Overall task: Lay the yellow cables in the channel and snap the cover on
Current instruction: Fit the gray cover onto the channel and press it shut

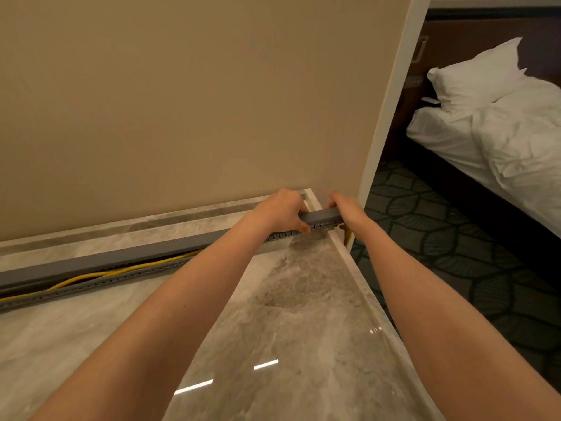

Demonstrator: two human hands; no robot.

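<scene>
A long grey slotted channel (91, 285) lies across the marble tabletop near the wall. Yellow cables (100, 274) run inside it, showing where the grey cover (106, 258) sits raised at the left. At the right end the cover lies down on the channel. My left hand (280, 212) grips the cover and channel there, thumb on the front face. Just beyond, at the table's far right corner, my right hand (346, 208) curls round the cover's end. A bit of yellow cable (347, 237) hangs off the table edge below it.
The marble table (288, 299) has a raised pale rim along its right side. A beige wall (182, 101) stands directly behind the channel. To the right, a patterned dark carpet (455, 253) and a bed with white linen (501, 132).
</scene>
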